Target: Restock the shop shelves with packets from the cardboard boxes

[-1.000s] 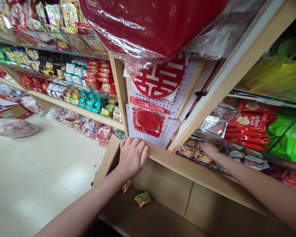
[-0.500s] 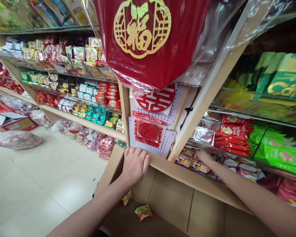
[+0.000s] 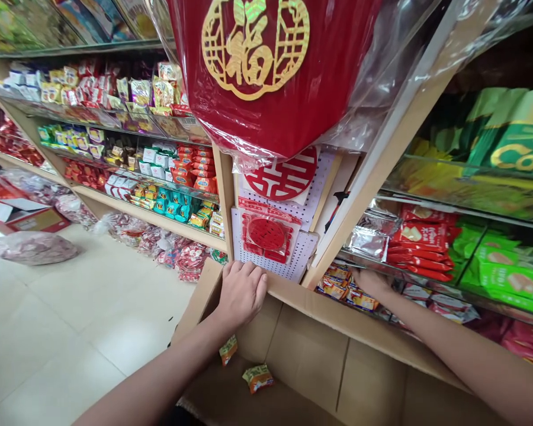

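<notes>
My left hand (image 3: pixel 242 291) is closed over the far rim of an open cardboard box (image 3: pixel 337 319), its fingers curled on the flap near the left corner. Inside the box lie two small snack packets (image 3: pixel 257 377). My right hand (image 3: pixel 372 280) reaches past the box's rim onto a low shelf, among orange snack packets (image 3: pixel 337 283). Its fingers are hidden behind the packets, so its grip does not show.
A red lantern in clear plastic (image 3: pixel 266 71) hangs overhead, close to the camera. Wooden shelves (image 3: pixel 224 195) hold snack packs on both sides. Bags of red sweets (image 3: pixel 177 251) lie on the tiled floor along the left shelf, with a box (image 3: pixel 24 218) further left.
The view has tilted up, showing more of the lantern and upper shelves. Both hands stay where they were, the left on the box rim, the right on the low shelf.
</notes>
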Demonstrator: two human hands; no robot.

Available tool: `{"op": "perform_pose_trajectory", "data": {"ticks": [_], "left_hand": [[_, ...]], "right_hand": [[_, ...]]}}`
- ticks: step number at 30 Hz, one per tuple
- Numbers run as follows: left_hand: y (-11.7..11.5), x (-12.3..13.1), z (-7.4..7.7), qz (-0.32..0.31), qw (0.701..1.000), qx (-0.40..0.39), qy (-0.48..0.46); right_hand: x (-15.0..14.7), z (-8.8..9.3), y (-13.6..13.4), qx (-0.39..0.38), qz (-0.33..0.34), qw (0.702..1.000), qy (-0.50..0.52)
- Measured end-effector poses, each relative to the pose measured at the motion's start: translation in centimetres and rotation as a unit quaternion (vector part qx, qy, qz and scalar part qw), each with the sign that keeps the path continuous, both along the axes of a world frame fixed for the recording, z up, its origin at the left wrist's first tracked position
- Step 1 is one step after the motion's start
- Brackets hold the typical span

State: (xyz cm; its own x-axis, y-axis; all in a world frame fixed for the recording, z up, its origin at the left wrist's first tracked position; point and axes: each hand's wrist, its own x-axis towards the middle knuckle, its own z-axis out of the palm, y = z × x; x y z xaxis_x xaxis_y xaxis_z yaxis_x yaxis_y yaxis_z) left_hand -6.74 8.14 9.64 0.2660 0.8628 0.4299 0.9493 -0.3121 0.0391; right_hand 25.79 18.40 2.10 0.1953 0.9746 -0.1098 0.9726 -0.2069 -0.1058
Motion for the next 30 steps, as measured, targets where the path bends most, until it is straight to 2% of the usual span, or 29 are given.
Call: {"op": "perform_pose_trajectory", "data": {"ticks": [4, 6, 8, 10, 11, 12, 13, 15, 16, 18, 20, 23, 25, 27, 28, 30], "left_hand": [[0.1, -0.5, 0.4, -0.019, 0.999, -0.012, -0.026], [-0.6, -1.1, 0.3, -0.065, 0.995, 0.000, -0.076], [-2.3, -1.7, -0.4, -0.146, 0.982, 0.000, -0.120], [-4.5, -1.9, -2.1, -0.254, 0.956, -0.076, -0.127], [-5.6, -1.7, -3.3, -0.309, 0.931, -0.159, -0.116], [-6.6, -1.4, -4.7, -0.317, 0.908, -0.251, -0.112], [-7.4, -0.9, -6.3, -0.278, 0.889, -0.342, -0.122], [-8.3, 0.3, -9.5, -0.123, 0.836, -0.516, -0.142], [-8.3, 0.8, -10.9, -0.094, 0.823, -0.542, -0.144], [-7.9, 1.6, -13.0, -0.064, 0.804, -0.568, -0.162], [-7.2, 2.0, -13.7, -0.064, 0.793, -0.574, -0.194], [-6.5, 1.9, -12.7, -0.080, 0.751, -0.604, -0.255], [-6.5, 2.1, -10.9, -0.104, 0.703, -0.638, -0.297], [-6.9, 2.6, -9.0, -0.116, 0.627, -0.676, -0.370], [-7.2, 3.0, -8.0, -0.107, 0.567, -0.695, -0.429], [-7.9, 4.0, -6.6, -0.084, 0.483, -0.705, -0.513]], "right_hand": [[-0.2, 1.7, -1.9, -0.057, -0.008, 0.998, -0.028], [-0.2, 3.0, -3.7, -0.091, 0.028, 0.995, -0.034], [-0.2, 4.7, -6.4, -0.081, 0.099, 0.992, 0.001], [-0.4, 6.7, -10.0, 0.032, 0.158, 0.985, 0.064], [-0.7, 7.7, -12.0, 0.118, 0.179, 0.973, 0.087], [-1.2, 8.5, -14.1, 0.199, 0.199, 0.954, 0.103], [-1.8, 9.2, -16.2, 0.255, 0.221, 0.935, 0.110], [-3.3, 9.7, -19.9, 0.311, 0.262, 0.906, 0.115], [-4.1, 9.3, -21.5, 0.316, 0.275, 0.901, 0.117], [-5.6, 7.5, -23.8, 0.293, 0.274, 0.905, 0.142], [-6.7, 4.7, -25.3, 0.237, 0.237, 0.920, 0.201], [-8.2, 0.5, -26.3, 0.101, 0.116, 0.933, 0.326], [-9.3, -1.3, -26.3, 0.030, 0.022, 0.903, 0.428], [-10.5, -2.0, -25.8, 0.003, -0.044, 0.849, 0.527], [-11.1, -2.0, -25.5, 0.003, -0.063, 0.824, 0.564], [-12.1, -1.7, -24.9, 0.023, -0.088, 0.802, 0.590]]}}
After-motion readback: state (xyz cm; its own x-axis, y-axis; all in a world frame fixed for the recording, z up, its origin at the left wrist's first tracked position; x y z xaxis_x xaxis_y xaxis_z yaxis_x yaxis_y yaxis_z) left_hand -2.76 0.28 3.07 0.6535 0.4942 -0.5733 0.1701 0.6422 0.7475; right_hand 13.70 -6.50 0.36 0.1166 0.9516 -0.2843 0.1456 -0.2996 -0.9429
